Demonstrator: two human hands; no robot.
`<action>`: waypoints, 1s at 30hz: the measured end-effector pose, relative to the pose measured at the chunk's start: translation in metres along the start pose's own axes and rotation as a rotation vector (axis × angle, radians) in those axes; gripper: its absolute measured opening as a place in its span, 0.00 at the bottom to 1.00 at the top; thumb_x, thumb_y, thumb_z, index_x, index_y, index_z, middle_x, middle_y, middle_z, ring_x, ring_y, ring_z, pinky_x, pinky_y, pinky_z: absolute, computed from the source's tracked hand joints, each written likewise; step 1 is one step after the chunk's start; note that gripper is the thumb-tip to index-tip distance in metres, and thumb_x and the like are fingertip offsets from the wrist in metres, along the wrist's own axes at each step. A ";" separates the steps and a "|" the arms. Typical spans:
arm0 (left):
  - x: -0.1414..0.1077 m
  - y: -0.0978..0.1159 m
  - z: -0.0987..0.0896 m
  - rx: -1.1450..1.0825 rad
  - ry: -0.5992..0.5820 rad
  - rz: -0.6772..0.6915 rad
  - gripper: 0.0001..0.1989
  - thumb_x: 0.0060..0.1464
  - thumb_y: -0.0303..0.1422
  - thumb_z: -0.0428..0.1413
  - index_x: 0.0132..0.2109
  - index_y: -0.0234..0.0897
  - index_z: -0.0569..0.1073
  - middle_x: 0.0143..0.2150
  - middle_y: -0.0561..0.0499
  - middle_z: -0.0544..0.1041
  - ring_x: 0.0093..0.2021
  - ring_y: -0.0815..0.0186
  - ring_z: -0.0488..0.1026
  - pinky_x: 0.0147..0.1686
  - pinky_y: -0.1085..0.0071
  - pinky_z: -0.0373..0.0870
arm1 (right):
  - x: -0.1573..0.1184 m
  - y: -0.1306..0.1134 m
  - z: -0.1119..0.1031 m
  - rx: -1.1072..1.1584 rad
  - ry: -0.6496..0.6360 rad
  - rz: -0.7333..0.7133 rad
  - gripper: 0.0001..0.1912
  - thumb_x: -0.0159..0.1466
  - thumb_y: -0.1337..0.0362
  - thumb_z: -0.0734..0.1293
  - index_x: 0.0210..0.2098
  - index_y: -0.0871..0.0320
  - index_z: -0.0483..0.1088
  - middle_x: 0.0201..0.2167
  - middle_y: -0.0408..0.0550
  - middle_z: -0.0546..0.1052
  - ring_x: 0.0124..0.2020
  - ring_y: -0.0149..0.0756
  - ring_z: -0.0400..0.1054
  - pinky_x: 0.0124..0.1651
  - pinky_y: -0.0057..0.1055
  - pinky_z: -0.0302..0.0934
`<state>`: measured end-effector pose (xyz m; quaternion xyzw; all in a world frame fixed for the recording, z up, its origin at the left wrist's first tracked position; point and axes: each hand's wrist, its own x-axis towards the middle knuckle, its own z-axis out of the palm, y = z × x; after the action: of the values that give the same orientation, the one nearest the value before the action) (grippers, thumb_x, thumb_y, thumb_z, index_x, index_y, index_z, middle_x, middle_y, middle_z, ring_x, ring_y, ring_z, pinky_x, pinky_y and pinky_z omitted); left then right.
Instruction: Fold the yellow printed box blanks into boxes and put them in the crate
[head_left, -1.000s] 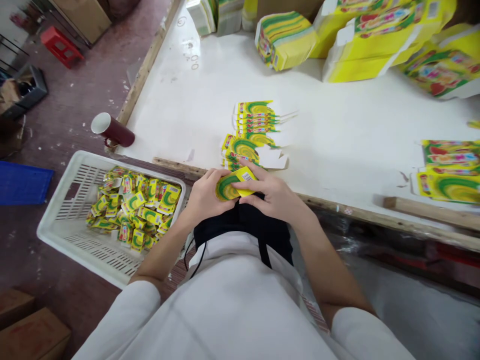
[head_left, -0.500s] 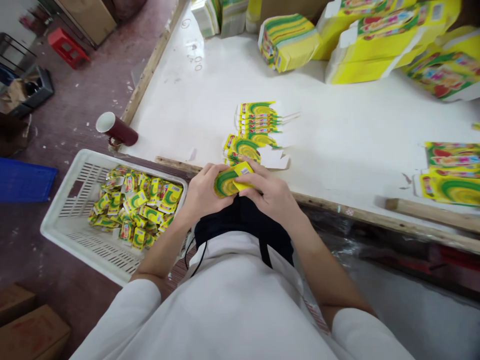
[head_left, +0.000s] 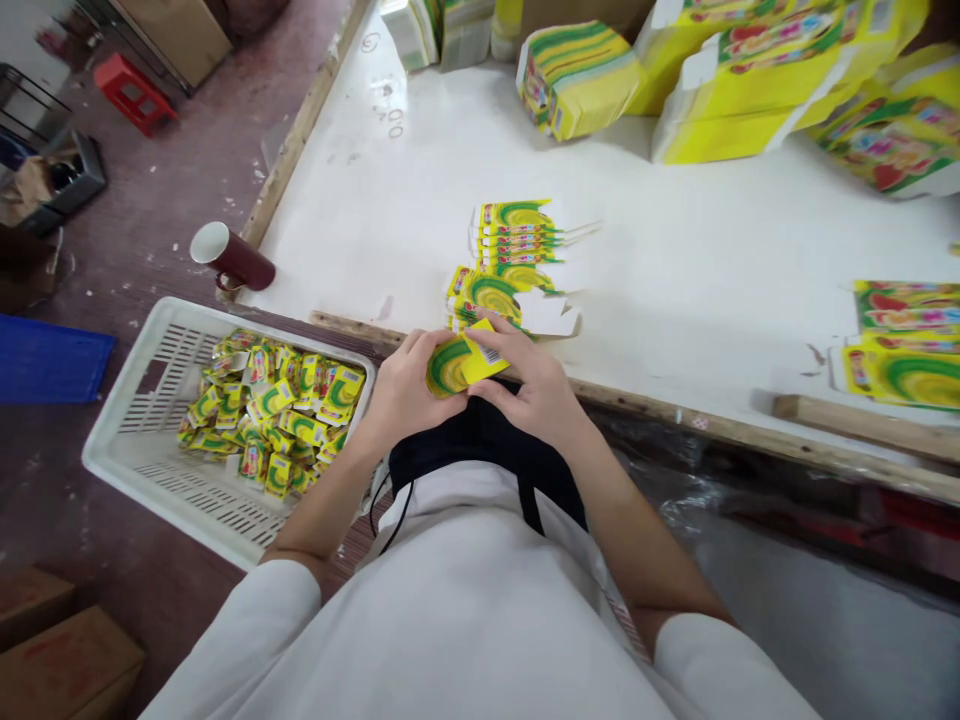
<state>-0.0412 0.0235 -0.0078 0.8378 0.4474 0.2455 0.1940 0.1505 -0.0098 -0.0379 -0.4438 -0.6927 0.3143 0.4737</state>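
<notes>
A small yellow and green carton (head_left: 450, 366) is held in front of my waist, at the table's near edge. My left hand (head_left: 407, 388) grips its left side, thumb below and fingers above. On the other side, my right hand (head_left: 532, 385) has its fingers on the carton's yellow end panel with a barcode, the thumb under it. Just beyond the hands, flat yellow cartons (head_left: 487, 292) lie overlapped on the white table (head_left: 360, 230), white flaps pointing right. More of them are fanned out in a row (head_left: 517, 235) behind.
To the left, a white basket (head_left: 124, 440) holds many small cartons (head_left: 277, 405). A maroon mug (head_left: 244, 262) lies near the table corner. Stacks of larger yellow cartons (head_left: 581, 85) stand at the back. More flat cartons (head_left: 911, 370) and a wooden strip (head_left: 862, 412) are at right.
The yellow end panel has turned outward from the carton and shows more of its face. My right fingers have shifted up along its edge; my left hand keeps its hold.
</notes>
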 end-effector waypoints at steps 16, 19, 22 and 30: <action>-0.003 0.001 -0.001 -0.018 0.045 0.014 0.28 0.47 0.37 0.65 0.54 0.39 0.67 0.46 0.47 0.75 0.46 0.59 0.75 0.47 0.64 0.73 | 0.001 -0.007 0.002 0.086 0.092 0.014 0.24 0.68 0.59 0.67 0.63 0.50 0.65 0.65 0.54 0.69 0.67 0.49 0.63 0.66 0.49 0.63; -0.001 0.003 0.000 -0.024 0.033 0.009 0.28 0.49 0.39 0.64 0.55 0.39 0.66 0.47 0.46 0.75 0.47 0.58 0.75 0.48 0.64 0.73 | 0.002 -0.010 0.001 0.054 0.116 -0.004 0.23 0.68 0.59 0.67 0.62 0.50 0.66 0.64 0.54 0.70 0.67 0.49 0.63 0.67 0.49 0.62; -0.001 0.004 0.003 -0.019 0.009 0.019 0.29 0.52 0.40 0.62 0.58 0.38 0.64 0.49 0.44 0.75 0.49 0.57 0.76 0.49 0.62 0.72 | 0.002 -0.012 0.001 0.034 0.123 -0.034 0.23 0.68 0.61 0.67 0.62 0.49 0.67 0.64 0.53 0.71 0.67 0.48 0.63 0.68 0.49 0.61; -0.008 -0.002 0.010 0.039 -0.023 0.026 0.32 0.49 0.37 0.61 0.61 0.38 0.62 0.53 0.43 0.76 0.51 0.55 0.76 0.49 0.62 0.72 | -0.001 -0.011 0.005 0.011 0.063 -0.036 0.25 0.66 0.66 0.68 0.62 0.49 0.68 0.65 0.51 0.71 0.65 0.45 0.66 0.67 0.45 0.62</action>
<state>-0.0402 0.0169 -0.0192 0.8498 0.4389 0.2299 0.1796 0.1426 -0.0157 -0.0306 -0.4382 -0.6837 0.2952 0.5034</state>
